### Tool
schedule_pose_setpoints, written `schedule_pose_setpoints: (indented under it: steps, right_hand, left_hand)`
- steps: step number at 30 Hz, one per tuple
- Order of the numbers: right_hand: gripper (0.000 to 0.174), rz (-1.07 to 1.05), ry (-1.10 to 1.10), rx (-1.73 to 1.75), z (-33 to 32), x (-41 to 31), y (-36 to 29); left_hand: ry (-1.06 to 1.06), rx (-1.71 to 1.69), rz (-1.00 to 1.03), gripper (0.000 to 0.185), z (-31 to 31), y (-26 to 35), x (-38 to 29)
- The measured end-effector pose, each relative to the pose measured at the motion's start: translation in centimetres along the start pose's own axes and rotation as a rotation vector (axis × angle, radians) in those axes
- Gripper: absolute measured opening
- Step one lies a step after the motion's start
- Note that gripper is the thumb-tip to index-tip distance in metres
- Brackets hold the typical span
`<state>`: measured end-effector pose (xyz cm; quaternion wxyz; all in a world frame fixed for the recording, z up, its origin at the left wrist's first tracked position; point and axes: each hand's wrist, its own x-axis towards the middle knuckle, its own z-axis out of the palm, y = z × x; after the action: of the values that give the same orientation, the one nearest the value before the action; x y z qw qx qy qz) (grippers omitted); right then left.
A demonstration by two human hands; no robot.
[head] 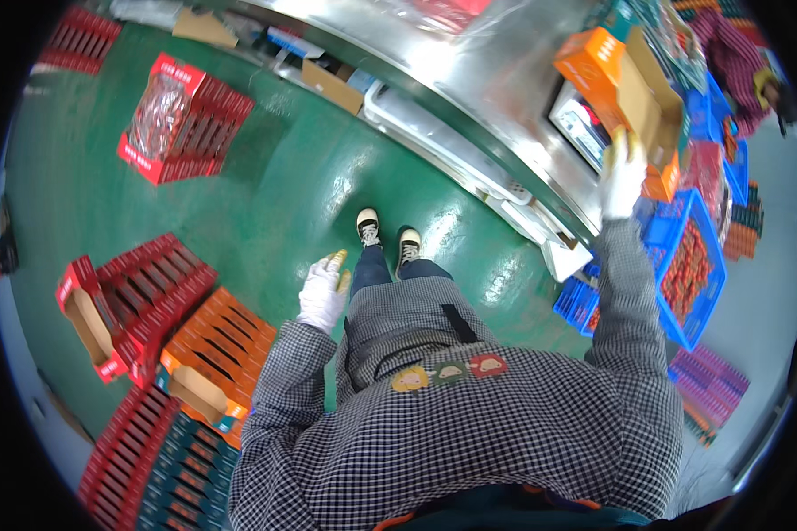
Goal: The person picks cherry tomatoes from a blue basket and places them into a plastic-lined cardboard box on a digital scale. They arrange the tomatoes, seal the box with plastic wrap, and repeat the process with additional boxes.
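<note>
My right hand (624, 174), in a white glove with yellow fingertips, grips the near side of an orange cardboard carton (594, 73). The carton is tilted, and its bare brown inside shows no contents. Beneath it, partly covered, a device with a lit screen (579, 126) rests on the steel table (505, 86). My left hand (323, 292), gloved the same way, hangs over the green floor beside my leg. Its fingers are apart and hold nothing.
Blue plastic crates (701, 318) with small red fruits (687, 269) stand at right. A plastic-covered red carton stack (173, 123) sits on the floor. More red (159, 272) and orange cartons (222, 332) are stacked at lower left. Another person's striped sleeve (730, 60) shows at upper right.
</note>
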<state>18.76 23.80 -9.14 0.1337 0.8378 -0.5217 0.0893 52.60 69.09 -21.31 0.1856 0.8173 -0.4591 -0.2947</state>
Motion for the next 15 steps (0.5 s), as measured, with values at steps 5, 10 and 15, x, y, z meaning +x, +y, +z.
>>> schedule_pose_setpoints:
  steps: [5, 10, 15]
  right_hand:
    - [0.048, -0.492, -0.892, 0.762, 8.0, -12.0, -15.5]
    - [0.046, -0.25, -0.868, 0.269, 29.9, -10.4, -18.0]
    - [0.051, -0.378, -0.852, 0.304, 49.7, -8.5, -11.7]
  left_hand:
    - [-0.016, -0.276, -0.141, 0.034, 9.4, -1.7, -0.5]
    - [0.038, -0.67, -0.252, 0.026, 21.7, -1.6, -0.7]
    - [0.05, -0.979, -0.521, 0.024, 36.9, -2.1, 0.1]
